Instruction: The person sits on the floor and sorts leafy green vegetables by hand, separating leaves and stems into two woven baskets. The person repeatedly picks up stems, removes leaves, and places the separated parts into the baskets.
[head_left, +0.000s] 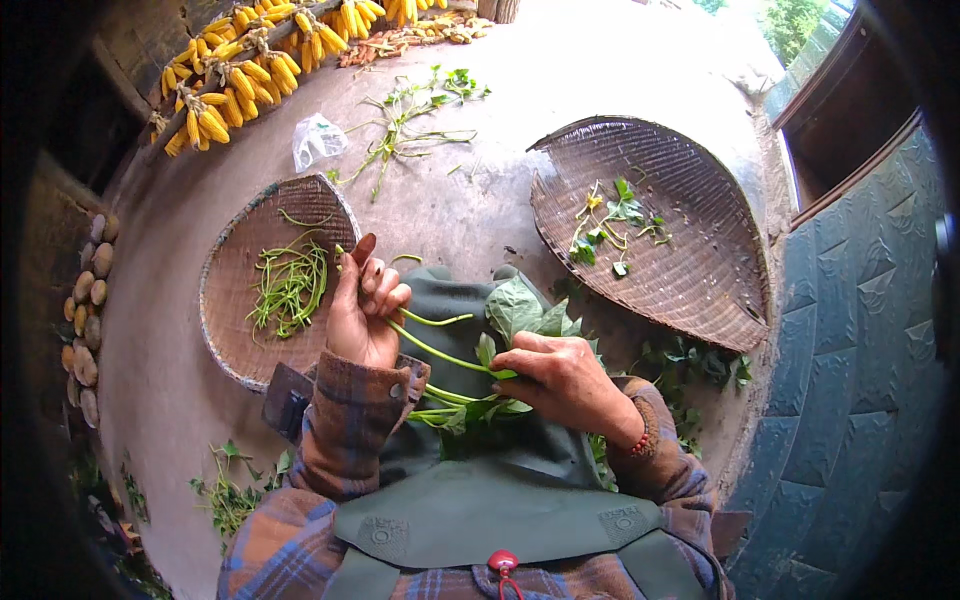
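Observation:
My left hand (365, 311) grips long green leaf stalks (431, 346), whose lower ends come out on the right of the fist. A short stalk tip pokes up by the thumb. Over my lap, my right hand (564, 381) pinches the leafy end of a stalk between thumb and fingers. A broad green leaf (514, 307) rises above that hand. More stalks and leaves (480, 412) lie across the dark green apron (480, 480). Left of my left hand, a woven basket (225, 300) contains a loose pile of bare green stalks (289, 289).
A wide woven tray (697, 217) at the right bears a few leafy sprigs (611, 217). Leafy vines (409, 112) and a clear plastic bag (318, 141) lie on the floor ahead. Corn cobs (244, 79) hang upper left. Cut greens (240, 491) lie lower left; a green door (840, 360) stands right.

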